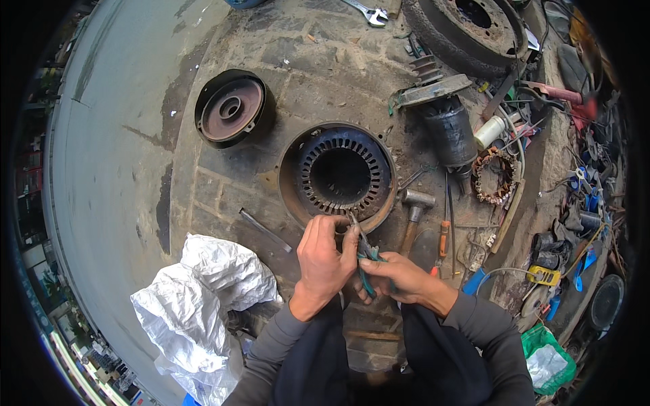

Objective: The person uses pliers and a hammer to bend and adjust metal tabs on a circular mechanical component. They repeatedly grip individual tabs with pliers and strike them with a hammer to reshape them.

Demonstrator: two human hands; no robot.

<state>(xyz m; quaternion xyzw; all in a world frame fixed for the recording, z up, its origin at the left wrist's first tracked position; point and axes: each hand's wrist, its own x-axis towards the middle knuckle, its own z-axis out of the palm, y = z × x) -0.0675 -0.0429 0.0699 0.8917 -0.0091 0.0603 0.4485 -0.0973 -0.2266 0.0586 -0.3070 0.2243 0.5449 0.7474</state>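
Note:
A round metal housing (pixel 287 174) with a slotted inner ring (pixel 313 154) lies in front of me. At its near edge, my left hand (pixel 325 260) is closed, fingertips pinched by the pliers' jaws on something too small to make out. My right hand (pixel 399 276) grips green-handled pliers (pixel 367 269), tips angled up toward the slots. A hammer (pixel 418 200) lies just right of the housing, with an orange-handled screwdriver (pixel 443 238) beside it. A metal rod (pixel 264 230) lies to the left.
A round lidless drum (pixel 230 108) sits upper left, a silver sack (pixel 189 304) lower left. A wrench (pixel 376 17), large wheel-like part (pixel 460 40) and dark cylinder (pixel 450 135) lie farther off. A copper coil ring (pixel 482 176) and cluttered tools line the right.

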